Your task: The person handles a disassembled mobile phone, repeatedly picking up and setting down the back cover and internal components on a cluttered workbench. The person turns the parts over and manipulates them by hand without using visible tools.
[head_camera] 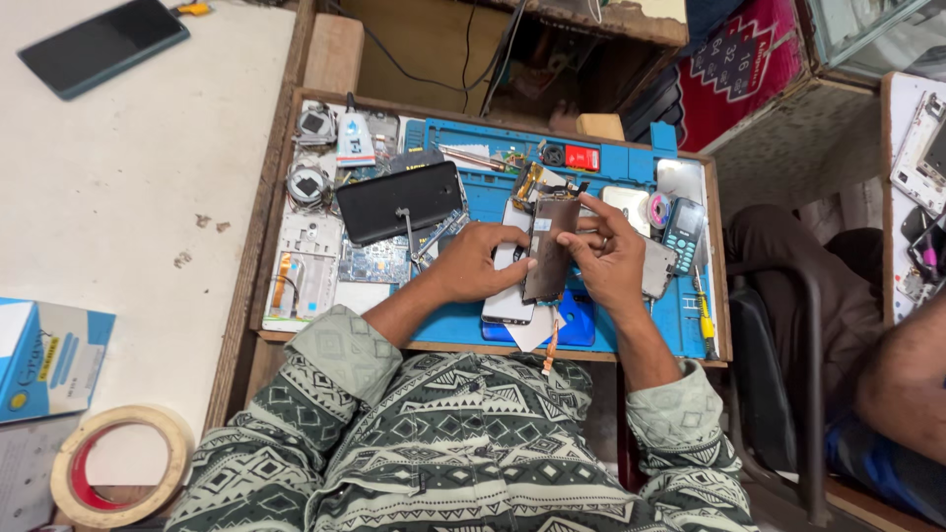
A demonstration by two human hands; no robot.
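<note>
Fingers of both hands hide the edges of the phone screen panel (550, 246).

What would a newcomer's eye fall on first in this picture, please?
Most likely the two hands at centre, left hand and right hand, holding a dark phone screen panel upright over the blue repair mat. Next, the black phone lying left of them, and the tape roll at bottom left.

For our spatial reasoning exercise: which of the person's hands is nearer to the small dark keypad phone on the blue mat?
Right. The right hand grips the phone screen panel just beside the keypad phone; the left hand holds the panel's far edge, farther away.
</note>
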